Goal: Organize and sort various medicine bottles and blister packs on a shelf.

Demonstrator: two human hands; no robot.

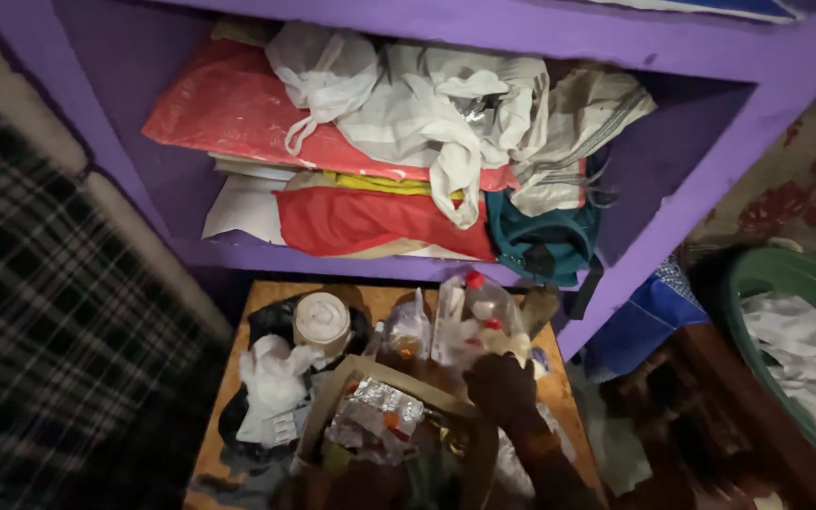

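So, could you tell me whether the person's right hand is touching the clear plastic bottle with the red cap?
Touching: in the head view the right hand closes around the lower end of the clear plastic bottle, with no gap visible.

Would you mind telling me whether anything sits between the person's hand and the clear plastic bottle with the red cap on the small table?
Nothing visible does. The right hand is already at the base of the clear plastic bottle, apparently touching it. The cardboard box of foil and wrappers lies just to its left, not between them.
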